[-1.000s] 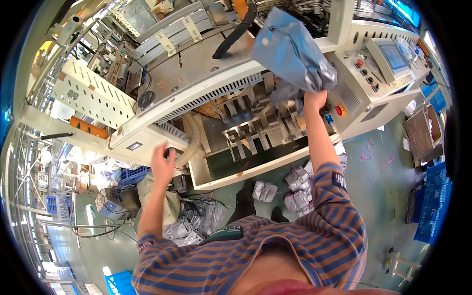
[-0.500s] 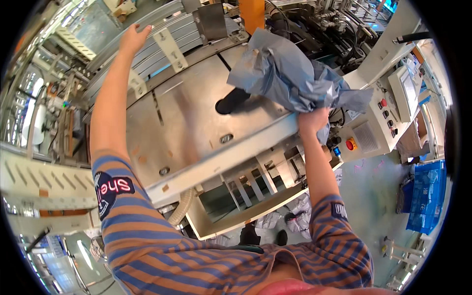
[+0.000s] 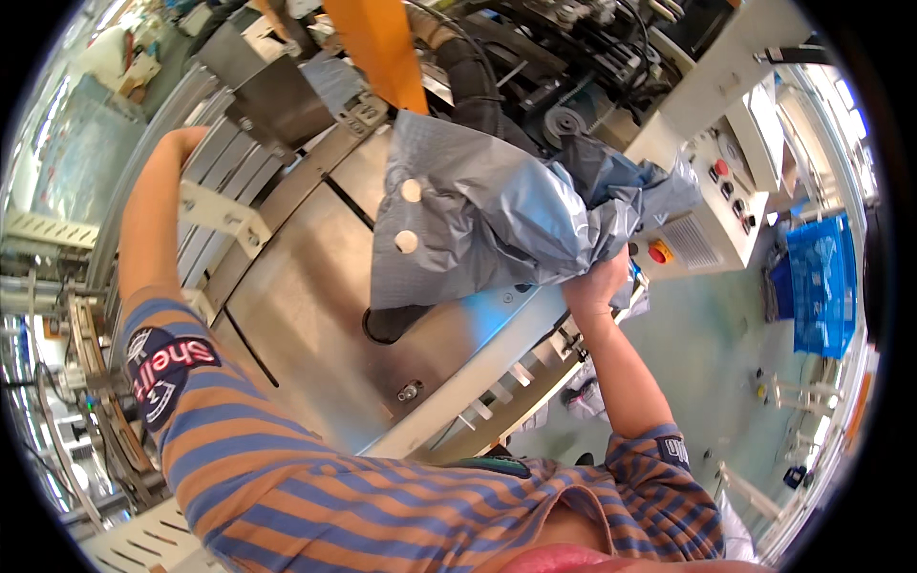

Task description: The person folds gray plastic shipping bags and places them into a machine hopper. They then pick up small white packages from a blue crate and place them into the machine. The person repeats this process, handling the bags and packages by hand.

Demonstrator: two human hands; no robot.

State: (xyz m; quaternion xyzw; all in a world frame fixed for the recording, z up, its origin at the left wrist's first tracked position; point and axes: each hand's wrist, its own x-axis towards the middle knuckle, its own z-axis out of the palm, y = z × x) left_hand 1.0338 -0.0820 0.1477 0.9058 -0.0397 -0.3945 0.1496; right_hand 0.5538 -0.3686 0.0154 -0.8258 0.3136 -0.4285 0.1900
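My right hand [image 3: 597, 284] is closed round the gathered lower edge of a crumpled grey plastic bag [image 3: 487, 215]. The bag spreads up and to the left over a metal machine table [image 3: 287, 306], with two round holes near its left edge. Below that edge a dark slot [image 3: 394, 325] in the table partly shows. My left arm stretches to the far left, where my left hand [image 3: 195, 139] reaches by the grey metal rails [image 3: 215, 162]; its fingers are hidden from sight.
An orange post [image 3: 382, 53] and a dark corrugated hose [image 3: 468, 81] rise behind the bag. A cream control panel [image 3: 702, 224] with red and black knobs stands at the right. Beyond it on the floor is a blue crate [image 3: 823, 286]. A bent metal plate [image 3: 277, 100] sits by the rails.
My view has turned and shifted left. The left hand, earlier raised with its fingers showing, is now lower beside the rails. The bag has spread out flatter, its holed edge now showing.
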